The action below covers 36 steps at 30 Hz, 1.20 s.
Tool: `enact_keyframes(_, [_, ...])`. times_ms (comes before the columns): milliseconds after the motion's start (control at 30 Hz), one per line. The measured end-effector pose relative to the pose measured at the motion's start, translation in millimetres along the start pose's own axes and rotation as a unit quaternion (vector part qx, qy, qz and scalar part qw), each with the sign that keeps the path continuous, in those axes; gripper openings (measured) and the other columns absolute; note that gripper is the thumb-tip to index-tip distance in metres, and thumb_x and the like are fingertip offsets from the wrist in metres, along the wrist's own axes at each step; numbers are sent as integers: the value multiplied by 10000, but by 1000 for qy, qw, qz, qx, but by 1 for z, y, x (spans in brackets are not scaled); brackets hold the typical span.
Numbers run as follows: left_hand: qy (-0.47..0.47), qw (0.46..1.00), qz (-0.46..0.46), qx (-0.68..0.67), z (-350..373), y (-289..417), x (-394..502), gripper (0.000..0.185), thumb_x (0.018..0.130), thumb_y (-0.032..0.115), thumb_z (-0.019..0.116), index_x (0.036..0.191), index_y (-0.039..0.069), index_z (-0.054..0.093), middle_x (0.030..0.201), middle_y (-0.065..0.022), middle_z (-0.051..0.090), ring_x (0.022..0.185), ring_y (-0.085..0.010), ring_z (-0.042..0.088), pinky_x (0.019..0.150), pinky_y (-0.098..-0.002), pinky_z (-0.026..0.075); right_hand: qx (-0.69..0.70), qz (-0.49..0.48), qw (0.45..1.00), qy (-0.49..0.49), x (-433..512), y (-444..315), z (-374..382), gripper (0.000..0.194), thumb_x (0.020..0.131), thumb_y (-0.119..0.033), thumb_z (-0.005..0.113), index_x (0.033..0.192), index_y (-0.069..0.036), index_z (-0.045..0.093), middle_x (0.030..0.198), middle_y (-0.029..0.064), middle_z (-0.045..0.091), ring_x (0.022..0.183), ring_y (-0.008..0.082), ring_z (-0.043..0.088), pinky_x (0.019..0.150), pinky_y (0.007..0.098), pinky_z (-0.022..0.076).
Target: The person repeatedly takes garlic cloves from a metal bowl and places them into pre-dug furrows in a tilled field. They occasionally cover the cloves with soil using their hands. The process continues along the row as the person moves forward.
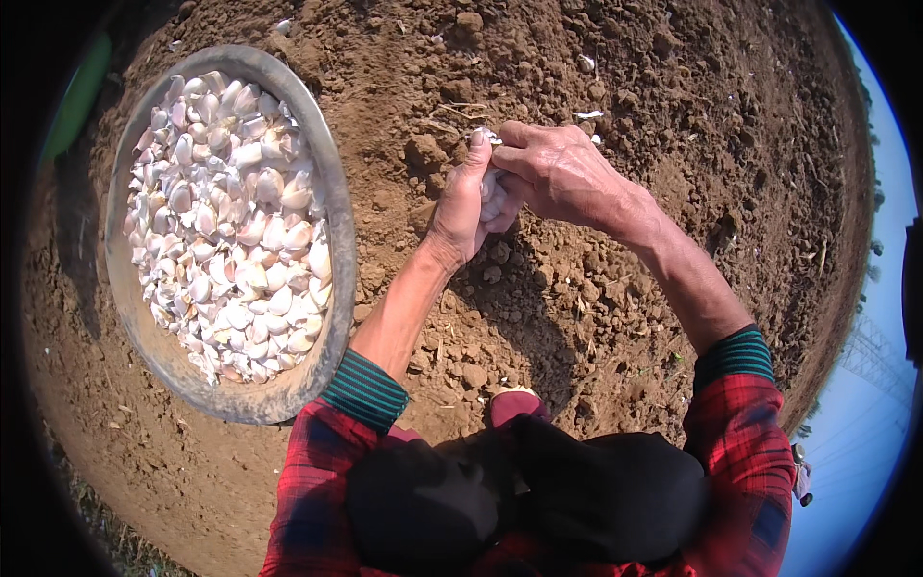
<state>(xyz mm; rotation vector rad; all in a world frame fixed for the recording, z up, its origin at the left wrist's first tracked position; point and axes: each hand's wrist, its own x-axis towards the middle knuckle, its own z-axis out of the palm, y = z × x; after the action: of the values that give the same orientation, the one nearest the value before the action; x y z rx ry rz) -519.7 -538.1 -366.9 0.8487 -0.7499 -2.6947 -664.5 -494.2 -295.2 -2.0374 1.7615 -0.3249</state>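
Garlic cloves (492, 196) rest in the curled palm of my left hand (461, 209), whose thumb points up. My right hand (559, 169) meets it from the right, its fingertips touching a pale clove or bit of skin (489, 135) at the left thumb's tip. The right fingertips partly hide what is pinched there. To the left stands a wide round metal basin (339, 288), heaped with separated garlic cloves (238, 231), many still in whitish-pink skin.
Brown clod-strewn soil (634, 303) surrounds the basin. A few cloves lie on it, one beyond my right hand (586, 63). My shoe (518, 405) shows below my hands. A green object (79, 97) is at the far left; a pylon (872, 357) stands at the right horizon.
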Motion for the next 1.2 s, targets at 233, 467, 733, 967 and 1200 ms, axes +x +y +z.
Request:
enact_keyframes(233, [-11,1000,25,5,-1,-7,-1,296,1023,331,487,1075,59,590,716,15,572,501,-31,470,371,-182,276,-52,81,995,-35,-10,0,-1,141,828,-126,610,793,7,642,732,134,590,594,292,610,519,418,486])
enact_keyframes(467, [40,977,132,165,9,-25,-4,299,1016,269,514,1176,25,582,704,-20,589,512,-31,495,405,-183,372,122,215,958,-147,-8,37,-17,215,805,-173,636,815,41,643,721,163,666,620,251,640,560,358,519])
enact_keyframes(733, [33,985,68,152,6,-27,11,301,977,309,586,849,37,601,600,-21,592,432,-46,496,385,-209,397,252,324,875,256,22,176,-50,248,881,-267,682,964,-34,701,760,52,702,615,83,635,525,234,484])
enact_keyframes(967, [36,972,86,216,6,-31,15,377,1010,356,510,891,8,595,577,-21,563,396,-42,445,354,-196,345,-111,246,940,209,72,246,-42,188,819,-227,628,949,-140,733,854,160,696,816,324,680,717,410,526])
enact_keyframes(1200, [50,966,80,243,7,-29,18,414,1010,384,484,831,35,619,538,-10,567,425,-63,504,391,-235,412,-129,262,937,190,81,251,-38,230,813,-207,615,1002,-165,738,938,149,708,903,312,681,799,391,525])
